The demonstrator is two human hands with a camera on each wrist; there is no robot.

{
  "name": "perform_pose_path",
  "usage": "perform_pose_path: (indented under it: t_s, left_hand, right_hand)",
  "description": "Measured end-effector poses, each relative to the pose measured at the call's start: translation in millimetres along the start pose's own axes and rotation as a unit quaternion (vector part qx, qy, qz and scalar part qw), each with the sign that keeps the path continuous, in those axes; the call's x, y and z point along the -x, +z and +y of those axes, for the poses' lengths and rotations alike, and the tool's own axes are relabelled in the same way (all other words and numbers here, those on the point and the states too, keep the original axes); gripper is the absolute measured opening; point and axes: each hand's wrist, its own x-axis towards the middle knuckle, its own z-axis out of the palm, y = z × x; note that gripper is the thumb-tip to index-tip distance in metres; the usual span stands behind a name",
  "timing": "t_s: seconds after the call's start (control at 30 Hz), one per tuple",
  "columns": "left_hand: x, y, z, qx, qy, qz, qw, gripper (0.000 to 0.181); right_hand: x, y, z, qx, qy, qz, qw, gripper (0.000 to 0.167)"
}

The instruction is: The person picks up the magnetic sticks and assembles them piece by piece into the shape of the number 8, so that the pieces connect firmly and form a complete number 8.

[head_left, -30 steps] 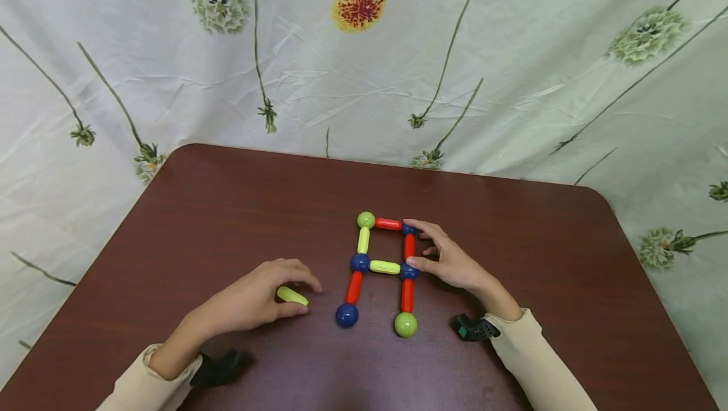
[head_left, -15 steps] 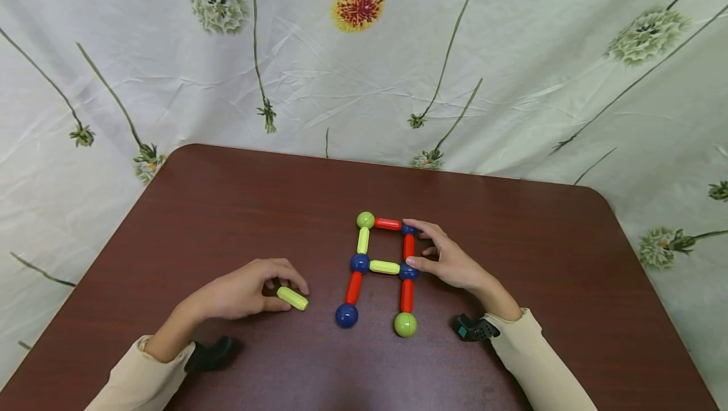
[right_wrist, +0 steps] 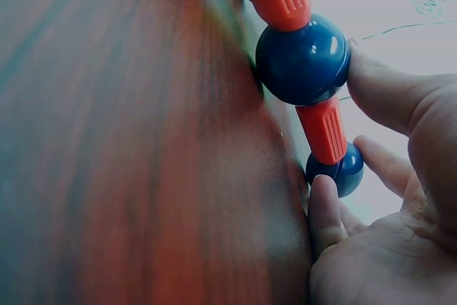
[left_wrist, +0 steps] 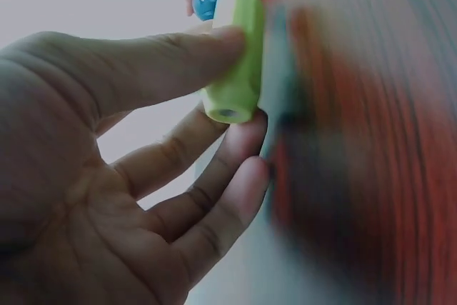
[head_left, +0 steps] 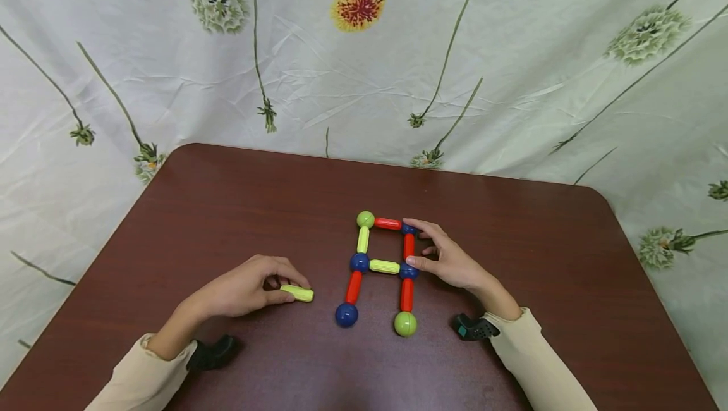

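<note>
My left hand (head_left: pixel 247 286) pinches a short yellow-green magnetic rod (head_left: pixel 299 293) between thumb and fingers, left of a built figure. In the left wrist view the thumb lies across this ridged rod (left_wrist: pixel 241 83), one end facing the camera. The flat figure joins balls and rods into a square with two legs. My right hand (head_left: pixel 452 262) rests at its right side: the thumb touches the middle blue ball (right_wrist: pixel 303 60), and the index finger reaches the far blue ball (right_wrist: pixel 345 170). A red rod (right_wrist: pixel 325 131) links these two balls.
Left leg: a red rod (head_left: pixel 354 288) ending in a blue ball (head_left: pixel 346 315). Right leg: a red rod (head_left: pixel 406 296) ending in a green ball (head_left: pixel 406 324). A yellow-green crossbar (head_left: pixel 385 267) joins the sides. Behind the brown table (head_left: pixel 256 190) hangs a floral cloth (head_left: pixel 352 82).
The left hand drew back left from over the loose rod, then took it between thumb and fingers; the rod has turned and shifted slightly right. The right hand and figure stay put.
</note>
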Motion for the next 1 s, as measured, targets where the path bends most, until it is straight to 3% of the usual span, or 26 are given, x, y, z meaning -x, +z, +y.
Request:
perform_pose_path:
  t_s: [0.43,0.57,0.8,1.0]
  left_hand:
    - [-10.5,20.5,31.8,0.019,0.032,0.056,0.9977,0.033]
    - [-16.2,29.1,38.8,0.026,0.047,0.062,0.9967,0.034]
    - [-24.0,42.1,46.2,0.037,0.040,0.057,0.9969,0.034]
    - [-36.0,52.9,52.5,0.040,0.057,0.054,0.9961,0.032]
  right_hand:
    - [-0.1,-1,0,0.004,-0.001,0.001,1.0000,0.070]
    - [0.3,-1,0,0.003,0.001,0.001,1.0000,0.070]
    - [0.4,0,-1,0.002,0.001,0.003,1.0000,0.070]
    - [0.1,1,0,0.002,0.002,0.003,1.0000,0.070]
